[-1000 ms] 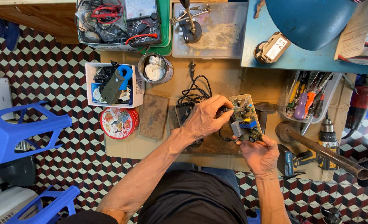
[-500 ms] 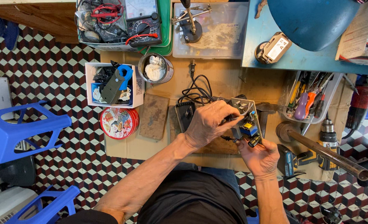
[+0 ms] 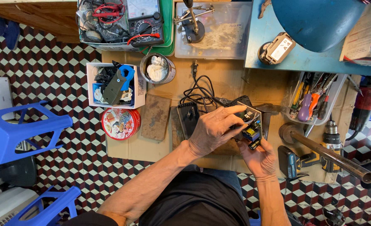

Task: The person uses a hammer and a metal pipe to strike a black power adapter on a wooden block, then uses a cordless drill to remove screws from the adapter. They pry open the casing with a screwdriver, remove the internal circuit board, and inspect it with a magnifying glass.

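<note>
Hands meet over the middle of the cardboard-covered bench [image 3: 219, 83], and the thing between them is a small circuit board [image 3: 249, 130] with blue and yellow parts showing, held up just above the bench top. Left hand [image 3: 212, 132] lies over the top of the board, fingers curled down and pinched on its upper edge, index finger stretched out along it. Right hand [image 3: 258, 159] comes up from beneath, palm cupped, thumb and fingertips closed on the lower corner, so both hands are gripping the board. Whether any tool sits in either hand, I cannot tell; the fingers hide it. For work like this, a steady grip by the edges looks best, keeping fingertips off the parts and the thin wires. Just left of the hands lies a black plastic case half [image 3: 188, 118], and a coiled black cable [image 3: 200, 94] sits behind it. Further left, a wooden block [image 3: 155, 117] and a round red tin [image 3: 120, 123]. To the right, a tray of screwdrivers [image 3: 313, 102] and a metal pipe [image 3: 332, 155].
</note>
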Demonstrator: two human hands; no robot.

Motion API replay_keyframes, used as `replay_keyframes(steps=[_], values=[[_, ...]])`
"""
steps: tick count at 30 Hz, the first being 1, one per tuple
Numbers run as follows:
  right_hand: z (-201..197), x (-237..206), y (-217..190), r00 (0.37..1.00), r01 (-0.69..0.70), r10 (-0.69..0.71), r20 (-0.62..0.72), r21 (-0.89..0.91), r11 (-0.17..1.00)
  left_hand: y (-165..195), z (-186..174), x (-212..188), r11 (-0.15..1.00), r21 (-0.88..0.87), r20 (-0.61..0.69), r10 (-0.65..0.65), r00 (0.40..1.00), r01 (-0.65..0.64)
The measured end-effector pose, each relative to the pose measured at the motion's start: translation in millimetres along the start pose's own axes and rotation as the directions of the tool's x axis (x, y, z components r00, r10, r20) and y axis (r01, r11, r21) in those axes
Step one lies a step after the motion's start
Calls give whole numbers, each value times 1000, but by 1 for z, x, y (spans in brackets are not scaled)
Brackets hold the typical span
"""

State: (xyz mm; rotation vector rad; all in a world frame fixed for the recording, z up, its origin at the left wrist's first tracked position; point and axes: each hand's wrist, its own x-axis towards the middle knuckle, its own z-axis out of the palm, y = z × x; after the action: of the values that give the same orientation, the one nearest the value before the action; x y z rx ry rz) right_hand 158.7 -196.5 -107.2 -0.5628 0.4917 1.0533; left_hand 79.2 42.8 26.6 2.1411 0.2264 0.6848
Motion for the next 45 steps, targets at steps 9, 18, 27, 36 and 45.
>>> replay_keyframes(steps=[9, 18, 27, 36, 45], values=[[15, -4, -2, 1000, 6, -6, -1, -82, 997, -2, -3, 0, 995, -10, 66, -94, 993, 95], [65, -18, -4, 980, 195, -176, 89, -556, 808, -22, -15, -8, 993, 74, 59, -100, 993, 95], [125, -34, 11, 867, 410, -444, 227, -831, 375, -33, -10, -11, 961, 83, 7, -265, 964, 263], [146, -36, 18, 703, 454, -566, 430, -884, -107, -52, 0, -7, 974, 113, -57, -190, 980, 196], [155, -21, 17, 667, 423, -657, 352, -905, -56, -52, 13, 22, 913, -112, 31, -391, 920, 392]])
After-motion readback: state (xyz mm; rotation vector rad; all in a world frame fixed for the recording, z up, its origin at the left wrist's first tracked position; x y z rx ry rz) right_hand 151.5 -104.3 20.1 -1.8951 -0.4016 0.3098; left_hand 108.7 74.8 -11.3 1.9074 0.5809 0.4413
